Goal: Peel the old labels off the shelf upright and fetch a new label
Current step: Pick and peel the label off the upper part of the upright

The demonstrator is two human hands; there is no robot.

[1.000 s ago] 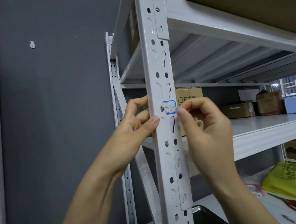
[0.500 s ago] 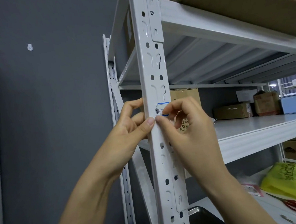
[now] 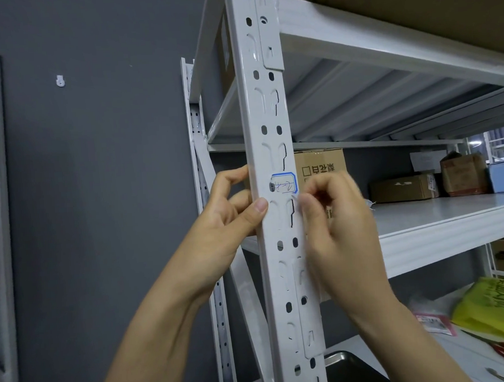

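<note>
bracing the shelf upright (image 3: 269, 108), left hand (image 3: 226, 218) wraps its left edge to steady it for peeling. old label (image 3: 285, 183) sits at its right edge; right hand (image 3: 334, 224) curled just below, blurred, grip unclear.

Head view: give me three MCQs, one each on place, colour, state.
1. The small handwritten paper label sits on: A the white perforated metal shelf upright; B a glass door; C a wooden drawer.
2. The label's border is: A red; B blue; C green.
3. The left hand: A hangs idle; B holds a cup; C grips the upright.
1 A: it is stuck to the upright's front face. 2 B: a blue outline frames the writing. 3 C: fingers wrap its edge, thumb on front.
</note>
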